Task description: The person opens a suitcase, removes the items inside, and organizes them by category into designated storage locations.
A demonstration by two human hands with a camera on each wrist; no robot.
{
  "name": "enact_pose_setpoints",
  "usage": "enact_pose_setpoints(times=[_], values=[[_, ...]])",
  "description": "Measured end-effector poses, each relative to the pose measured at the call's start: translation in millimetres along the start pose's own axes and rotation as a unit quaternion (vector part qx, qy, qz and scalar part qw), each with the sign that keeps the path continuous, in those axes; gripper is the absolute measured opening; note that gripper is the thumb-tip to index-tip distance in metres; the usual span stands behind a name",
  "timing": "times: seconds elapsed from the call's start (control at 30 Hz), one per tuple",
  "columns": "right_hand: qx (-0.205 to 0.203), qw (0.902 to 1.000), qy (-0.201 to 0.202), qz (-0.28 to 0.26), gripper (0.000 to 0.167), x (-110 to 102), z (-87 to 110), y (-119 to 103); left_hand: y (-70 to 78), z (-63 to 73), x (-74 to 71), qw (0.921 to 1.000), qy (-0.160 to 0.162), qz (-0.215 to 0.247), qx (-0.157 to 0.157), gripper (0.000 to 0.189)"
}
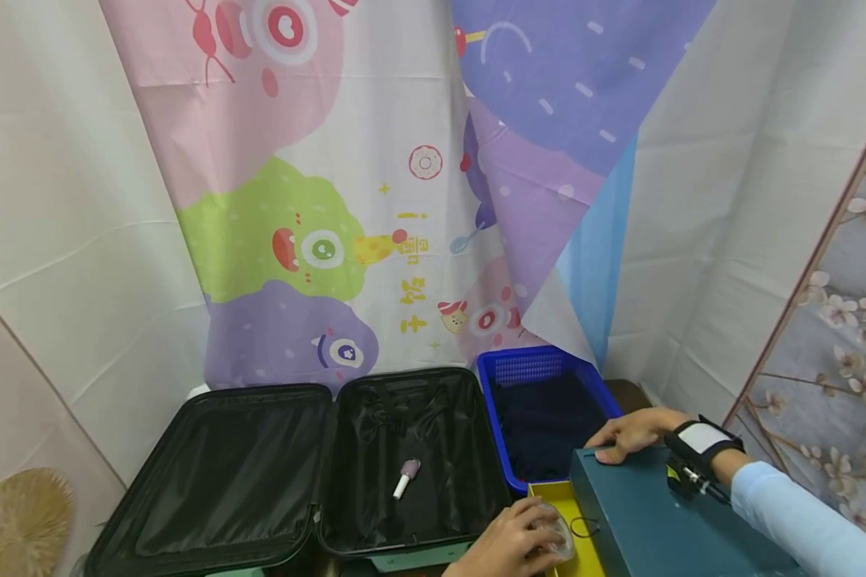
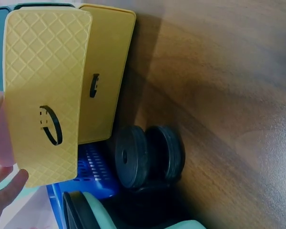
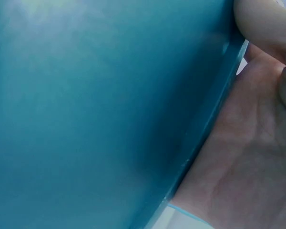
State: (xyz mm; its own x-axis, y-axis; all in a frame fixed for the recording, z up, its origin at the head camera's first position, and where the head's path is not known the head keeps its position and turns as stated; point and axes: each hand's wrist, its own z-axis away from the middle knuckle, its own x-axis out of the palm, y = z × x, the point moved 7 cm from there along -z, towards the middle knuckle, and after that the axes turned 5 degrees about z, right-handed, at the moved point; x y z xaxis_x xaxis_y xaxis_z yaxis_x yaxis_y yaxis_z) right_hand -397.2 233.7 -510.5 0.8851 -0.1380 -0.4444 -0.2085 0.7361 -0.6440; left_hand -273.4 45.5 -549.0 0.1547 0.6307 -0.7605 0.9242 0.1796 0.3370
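Observation:
My left hand [image 1: 508,541] holds a clear, rounded object [image 1: 561,535] over the open yellow drawer [image 1: 568,513]. Close up in the left wrist view, a pinkish rounded surface [image 2: 1,136] shows between the fingers, beside the diamond-patterned drawer front with its black loop pull [image 2: 55,126]. My right hand [image 1: 635,433] grips the far edge of the teal drawer cabinet [image 1: 671,505], its palm along the edge in the right wrist view. A small bottle with a white cap and mauve body [image 1: 406,478], like nail polish, lies in the open black suitcase [image 1: 361,513].
Behind the cabinet stands a blue plastic basket [image 1: 501,449] with dark cloth [image 1: 548,417] inside. The suitcase lid [image 1: 224,481] lies open to the left. A second yellow drawer front [image 2: 102,71] and a black suitcase wheel [image 2: 133,157] show near the wooden surface [image 2: 219,95].

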Motion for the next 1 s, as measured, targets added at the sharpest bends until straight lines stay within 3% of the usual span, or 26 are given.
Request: enact_pose_setpoints(times=[0.13, 0.23, 0.4, 0.53, 0.77, 1.0], values=[[-0.002, 1.0000, -0.001, -0.007, 0.021, 0.6, -0.5, 0.2, -1.6, -1.5, 7.1, 0.9995, -0.020, 0.025, -0.004, 0.019], [0.001, 1.0000, 0.005, -0.007, 0.020, 0.5, -1.3, 1.1, -3.8, -1.9, 12.6, 0.9976, -0.054, 0.037, -0.023, 0.021], [-0.003, 1.0000, 0.002, -0.003, 0.020, 0.9, -3.1, 1.2, -8.6, -0.5, 21.3, 0.9896, -0.128, 0.014, -0.064, 0.030], [-0.002, 1.0000, 0.001, 0.003, 0.020, 0.5, -2.3, 1.5, -12.0, -0.2, 26.6, 0.9823, -0.167, 0.000, -0.085, 0.033], [0.010, 0.9999, 0.009, 0.005, 0.020, -1.0, -0.5, 1.4, -15.2, -1.5, 32.7, 0.9736, -0.202, -0.008, -0.105, 0.038], [0.008, 0.9998, 0.011, 0.011, 0.025, -2.3, 0.1, 2.2, -22.8, -1.3, 38.7, 0.9568, -0.243, -0.023, -0.158, 0.047]])
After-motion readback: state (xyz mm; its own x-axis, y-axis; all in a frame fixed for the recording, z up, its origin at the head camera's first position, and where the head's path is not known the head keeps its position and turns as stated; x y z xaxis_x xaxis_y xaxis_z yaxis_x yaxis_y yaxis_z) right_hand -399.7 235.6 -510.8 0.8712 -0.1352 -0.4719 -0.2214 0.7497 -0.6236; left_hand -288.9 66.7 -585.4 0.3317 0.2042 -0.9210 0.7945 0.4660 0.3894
